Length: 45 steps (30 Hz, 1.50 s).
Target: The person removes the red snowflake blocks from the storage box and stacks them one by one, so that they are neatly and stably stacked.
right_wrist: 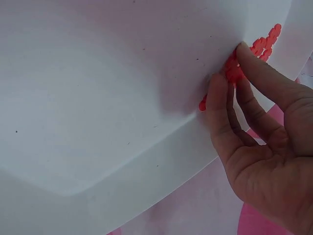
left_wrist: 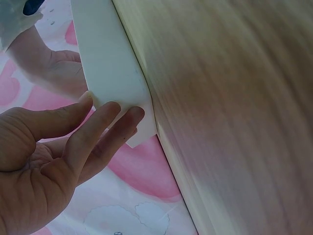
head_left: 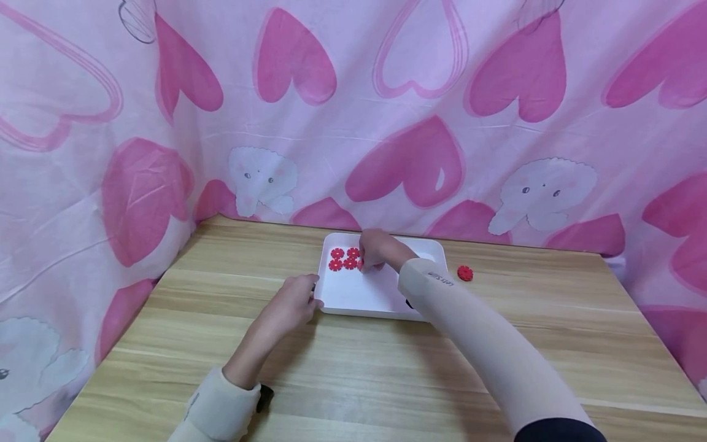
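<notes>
A shallow white tray (head_left: pixel 359 294) lies near the back of the table. Inside, toward its back left corner, several red snowflake-shaped discs (head_left: pixel 336 265) are laid flat in two rows. My right hand (head_left: pixel 378 248) reaches over the tray to the right end of these rows. Its thumb and fingers pinch a red disc (right_wrist: pixel 234 73) close over the tray floor, as the right wrist view shows. At the tray's front left corner, my left hand (head_left: pixel 295 298) holds the edge, the thumb (left_wrist: pixel 87 98) at the rim and the fingertips (left_wrist: pixel 136 115) against the outer wall.
Just right of the tray, another red disc piece (head_left: pixel 465 273) lies on the wooden table (head_left: pixel 342 374). A pink heart-patterned cloth (head_left: pixel 309 135) hangs behind the table's back edge and along the sides. The right forearm crosses over the tray's right part, covering some of it.
</notes>
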{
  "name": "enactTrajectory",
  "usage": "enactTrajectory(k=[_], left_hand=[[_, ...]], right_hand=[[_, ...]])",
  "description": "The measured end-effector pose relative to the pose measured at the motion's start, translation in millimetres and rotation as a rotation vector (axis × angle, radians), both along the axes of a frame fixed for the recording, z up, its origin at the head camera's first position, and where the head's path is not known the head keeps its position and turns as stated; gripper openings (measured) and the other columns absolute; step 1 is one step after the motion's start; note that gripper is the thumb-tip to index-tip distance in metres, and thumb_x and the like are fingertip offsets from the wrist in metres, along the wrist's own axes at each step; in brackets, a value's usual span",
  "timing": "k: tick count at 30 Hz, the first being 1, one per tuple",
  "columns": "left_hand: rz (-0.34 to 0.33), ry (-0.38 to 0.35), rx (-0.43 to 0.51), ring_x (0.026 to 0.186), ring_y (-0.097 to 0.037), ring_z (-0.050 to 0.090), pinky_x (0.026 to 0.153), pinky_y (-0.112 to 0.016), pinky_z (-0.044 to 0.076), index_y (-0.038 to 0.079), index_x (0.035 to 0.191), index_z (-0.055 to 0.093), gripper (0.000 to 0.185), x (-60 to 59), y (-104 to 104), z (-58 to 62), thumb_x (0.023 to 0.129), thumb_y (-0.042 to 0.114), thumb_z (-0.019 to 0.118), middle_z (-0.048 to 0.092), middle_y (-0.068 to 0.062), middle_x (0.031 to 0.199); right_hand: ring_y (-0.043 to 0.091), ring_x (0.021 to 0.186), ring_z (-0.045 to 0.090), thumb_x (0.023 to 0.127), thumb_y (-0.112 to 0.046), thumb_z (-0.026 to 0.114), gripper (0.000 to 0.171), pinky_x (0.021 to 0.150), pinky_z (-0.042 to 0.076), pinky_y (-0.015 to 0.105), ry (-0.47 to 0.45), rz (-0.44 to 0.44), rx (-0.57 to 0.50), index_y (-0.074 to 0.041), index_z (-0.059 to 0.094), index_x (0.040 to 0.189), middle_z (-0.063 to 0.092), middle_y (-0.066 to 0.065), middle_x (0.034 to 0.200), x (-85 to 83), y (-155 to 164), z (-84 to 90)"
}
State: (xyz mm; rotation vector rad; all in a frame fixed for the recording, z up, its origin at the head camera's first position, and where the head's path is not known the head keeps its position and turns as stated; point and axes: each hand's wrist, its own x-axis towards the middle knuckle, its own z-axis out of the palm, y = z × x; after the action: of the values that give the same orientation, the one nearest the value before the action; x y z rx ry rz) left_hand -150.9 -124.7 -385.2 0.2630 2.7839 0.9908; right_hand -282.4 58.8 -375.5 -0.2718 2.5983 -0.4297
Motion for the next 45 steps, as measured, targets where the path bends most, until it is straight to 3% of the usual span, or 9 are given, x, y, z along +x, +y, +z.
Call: enactTrajectory(k=[13,36,45], left_hand=[[0.003,-0.01,0.017,0.08,-0.022,0.059,0.061,-0.026,0.052,-0.011,0.122,0.061,0.036,0.0,2,0.0,0.088,-0.005,0.071,0.069,-0.02,0.106],[-0.002,-0.009,0.013,0.082,-0.022,0.059,0.062,-0.026,0.052,-0.01,0.12,0.063,0.034,1.3,0,-0.1,0.087,-0.006,0.072,0.07,-0.019,0.107],[0.002,-0.007,0.011,0.081,-0.022,0.059,0.061,-0.027,0.051,-0.01,0.121,0.063,0.035,0.5,-1,0.4,0.087,-0.005,0.072,0.07,-0.019,0.106]], right_hand=[[0.022,0.083,0.065,0.088,0.001,0.073,0.008,0.073,0.06,0.033,0.022,0.05,-0.07,-0.003,0.07,0.094,0.06,0.01,0.101,1.2,6,0.1],[0.024,0.077,0.067,0.088,-0.001,0.072,0.006,0.07,0.06,0.031,0.019,0.01,-0.069,-0.006,0.068,0.091,0.062,0.012,0.098,-4.8,63,33.1],[0.021,0.066,0.068,0.086,0.006,0.069,0.007,0.066,0.061,0.032,0.07,0.032,-0.057,0.0,0.067,0.091,0.068,0.014,0.087,-5.8,94,47.7]])
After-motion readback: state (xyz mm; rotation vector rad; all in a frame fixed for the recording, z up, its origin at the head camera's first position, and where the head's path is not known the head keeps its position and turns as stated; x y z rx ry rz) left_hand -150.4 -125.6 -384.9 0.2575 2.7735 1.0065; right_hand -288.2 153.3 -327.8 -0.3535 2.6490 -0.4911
